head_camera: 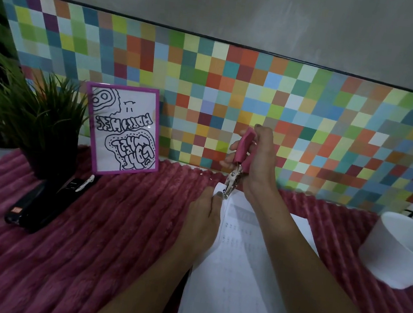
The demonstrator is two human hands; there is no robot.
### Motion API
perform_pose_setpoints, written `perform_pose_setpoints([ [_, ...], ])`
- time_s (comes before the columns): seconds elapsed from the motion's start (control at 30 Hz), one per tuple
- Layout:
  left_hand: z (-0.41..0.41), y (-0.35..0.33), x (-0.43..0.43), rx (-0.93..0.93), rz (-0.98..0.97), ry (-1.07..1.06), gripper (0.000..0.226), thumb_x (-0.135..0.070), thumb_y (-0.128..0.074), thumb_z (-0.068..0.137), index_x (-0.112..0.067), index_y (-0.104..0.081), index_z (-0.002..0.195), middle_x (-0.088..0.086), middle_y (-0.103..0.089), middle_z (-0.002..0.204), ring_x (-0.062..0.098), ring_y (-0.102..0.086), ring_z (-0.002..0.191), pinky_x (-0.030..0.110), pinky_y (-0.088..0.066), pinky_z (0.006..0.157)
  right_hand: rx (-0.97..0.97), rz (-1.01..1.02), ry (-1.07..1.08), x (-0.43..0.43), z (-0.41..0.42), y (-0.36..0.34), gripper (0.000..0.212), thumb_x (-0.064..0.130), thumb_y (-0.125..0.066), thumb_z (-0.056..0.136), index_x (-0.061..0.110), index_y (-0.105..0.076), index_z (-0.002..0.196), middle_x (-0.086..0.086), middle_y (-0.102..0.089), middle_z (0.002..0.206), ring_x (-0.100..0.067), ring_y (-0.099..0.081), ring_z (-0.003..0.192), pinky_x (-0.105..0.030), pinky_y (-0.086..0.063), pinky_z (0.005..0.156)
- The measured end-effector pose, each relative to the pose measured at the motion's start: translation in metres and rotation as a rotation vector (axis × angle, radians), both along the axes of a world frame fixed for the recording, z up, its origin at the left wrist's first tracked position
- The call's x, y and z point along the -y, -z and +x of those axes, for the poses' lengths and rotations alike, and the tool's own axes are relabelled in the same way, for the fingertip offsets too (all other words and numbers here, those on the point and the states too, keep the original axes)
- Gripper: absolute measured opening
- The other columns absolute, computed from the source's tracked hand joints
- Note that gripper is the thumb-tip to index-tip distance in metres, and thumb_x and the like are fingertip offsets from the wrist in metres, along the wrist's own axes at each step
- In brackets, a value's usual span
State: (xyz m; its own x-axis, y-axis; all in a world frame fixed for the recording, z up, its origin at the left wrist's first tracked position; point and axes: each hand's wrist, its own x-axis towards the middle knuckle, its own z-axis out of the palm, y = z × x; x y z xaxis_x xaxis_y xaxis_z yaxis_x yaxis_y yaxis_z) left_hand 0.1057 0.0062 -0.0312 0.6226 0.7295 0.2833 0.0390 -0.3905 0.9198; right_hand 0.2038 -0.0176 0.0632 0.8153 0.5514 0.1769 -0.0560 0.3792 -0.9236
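Paper stack [237,277] lies at the 6 o'clock part of the view on a pink ribbed cloth [85,245] that covers the counter. Its long axis runs from 6 o'clock up toward 12. Its far corner is lifted slightly, just below the middle of the view.

That corner is where the coming move turns. The left hand [203,218] comes in from 7 o'clock and pinches the far left corner, fingers curled round the edge. The right hand [259,160] is directly above it at 12 o'clock from the corner. It is wrapped round the pink handles of a hole punch [242,155], which it holds upright. The metal head points down to 6 o'clock and sits at the paper's edge, right beside the left fingertips.

The handles look drawn close together, though I cannot tell whether the head is biting through the sheets. As I judge it, the punch has only to stay square over the margin, and the left fingertips need to keep out from under the head.

A few tiny white specks on the cloth at 11 o'clock from the corner may be punched-out dots.

At 9 o'clock a black stapler [43,201] lies on the cloth, with a potted plant [33,114] and a framed drawing [122,130] behind it. A white cup [401,253] stands at 3 o'clock.
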Motion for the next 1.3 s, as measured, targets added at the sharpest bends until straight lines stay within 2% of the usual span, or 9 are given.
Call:
perform_pose_setpoints([
  [0.1, 0.0, 0.002, -0.002, 0.03, -0.017, -0.003, 0.021, -0.023, -0.038, 0.102, -0.014, -0.05, 0.088, 0.01, -0.055, 0.075, 0.01, -0.048, 0.068, 0.017, -0.037, 0.058, 0.007, -0.044, 0.056, 0.009, 0.01, 0.001, 0.034, 0.036, -0.045, 0.092, 0.006, -0.06, 0.095, -0.009, -0.058, 0.067, -0.02, -0.052, 0.048, -0.039, -0.056, 0.059],
  [0.2, 0.001, 0.003, -0.002, 0.044, -0.04, 0.01, 0.024, -0.025, -0.037, 0.102, -0.011, -0.054, 0.093, 0.016, -0.056, 0.076, 0.011, -0.05, 0.067, 0.034, -0.047, 0.066, -0.025, -0.071, 0.116, 0.024, 0.023, 0.003, 0.032, 0.036, -0.046, 0.09, 0.007, -0.061, 0.088, -0.007, -0.058, 0.063, -0.02, -0.049, 0.046, -0.032, -0.05, 0.051],
  [0.33, 0.001, 0.004, -0.003, 0.048, -0.046, 0.018, 0.022, -0.024, -0.036, 0.102, -0.016, -0.056, 0.107, 0.001, -0.065, 0.094, -0.002, -0.056, 0.079, 0.005, -0.038, 0.073, -0.057, -0.062, 0.201, 0.046, 0.039, 0.006, 0.033, 0.038, -0.047, 0.089, 0.01, -0.062, 0.08, -0.008, -0.056, 0.061, -0.022, -0.046, 0.046, -0.03, -0.043, 0.046],
  [0.43, 0.001, 0.003, -0.002, 0.033, -0.055, 0.029, 0.028, -0.025, -0.036, 0.103, -0.012, -0.057, 0.115, -0.002, -0.065, 0.106, -0.002, -0.058, 0.09, 0.004, -0.036, 0.078, -0.087, -0.022, 0.241, 0.055, 0.044, 0.006, 0.034, 0.037, -0.046, 0.09, 0.009, -0.061, 0.078, -0.008, -0.053, 0.058, -0.023, -0.044, 0.045, -0.028, -0.038, 0.045],
  [0.6, 0.004, 0.005, -0.002, 0.016, -0.075, 0.045, 0.033, -0.029, -0.035, 0.102, -0.011, -0.058, 0.118, 0.004, -0.065, 0.117, 0.016, -0.06, 0.11, 0.039, -0.043, 0.105, -0.094, 0.028, 0.237, 0.056, 0.044, 0.002, 0.035, 0.036, -0.045, 0.091, 0.008, -0.06, 0.078, -0.009, -0.05, 0.057, -0.022, -0.04, 0.042, -0.026, -0.036, 0.044],
  [0.9, 0.002, 0.005, -0.001, 0.009, -0.064, 0.031, 0.033, -0.028, -0.036, 0.102, -0.004, -0.058, 0.106, 0.013, -0.066, 0.103, 0.028, -0.062, 0.1, 0.043, -0.047, 0.097, -0.057, 0.015, 0.246, 0.047, 0.038, 0.002, 0.031, 0.036, -0.048, 0.085, 0.011, -0.06, 0.07, -0.01, -0.051, 0.058, -0.023, -0.038, 0.043, -0.028, -0.035, 0.044],
  [1.03, 0.001, 0.0, 0.002, -0.007, -0.073, 0.03, 0.031, -0.028, -0.036, 0.102, -0.01, -0.057, 0.116, -0.007, -0.061, 0.109, -0.002, -0.056, 0.094, 0.018, -0.04, 0.096, -0.054, 0.021, 0.268, 0.047, 0.037, 0.003, 0.033, 0.034, -0.046, 0.087, 0.011, -0.06, 0.068, -0.01, -0.051, 0.056, -0.024, -0.039, 0.042, -0.027, -0.035, 0.043],
  [1.2, 0.0, 0.001, 0.002, -0.008, -0.064, 0.031, 0.024, -0.028, -0.036, 0.102, -0.014, -0.055, 0.1, 0.006, -0.066, 0.098, 0.005, -0.059, 0.086, 0.026, -0.047, 0.088, -0.02, -0.006, 0.298, 0.046, 0.036, 0.004, 0.033, 0.034, -0.045, 0.087, 0.009, -0.059, 0.071, -0.011, -0.051, 0.057, -0.023, -0.039, 0.042, -0.026, -0.035, 0.041],
  [1.3, 0.001, 0.002, 0.001, -0.015, -0.06, 0.04, 0.029, -0.029, -0.036, 0.102, -0.01, -0.057, 0.098, 0.013, -0.065, 0.091, 0.023, -0.063, 0.086, 0.043, -0.052, 0.085, 0.005, -0.028, 0.353, 0.044, 0.034, 0.004, 0.031, 0.029, -0.044, 0.088, 0.01, -0.056, 0.066, -0.011, -0.049, 0.055, -0.022, -0.037, 0.039, -0.025, -0.033, 0.039],
])
